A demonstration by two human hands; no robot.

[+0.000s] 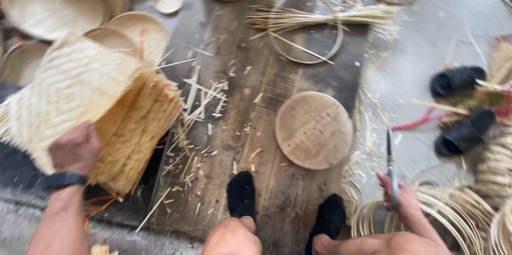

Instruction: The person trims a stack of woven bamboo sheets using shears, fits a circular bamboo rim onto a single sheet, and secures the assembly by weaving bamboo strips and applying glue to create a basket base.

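My left hand grips the near edge of a pale woven bamboo mat, lifted at the left over a stack of similar mats. My right hand is closed on a thin metal blade or scissors pointing away from me, low on the right above coiled bamboo rings. A round wooden disc lies on the dark wooden board between both hands. My feet in black socks rest on the board's near end.
Woven round trays are piled at the back left. A bamboo hoop with a bundle of thin strips lies at the far end of the board. Black sandals sit on the grey floor at the right. Splinters litter the board.
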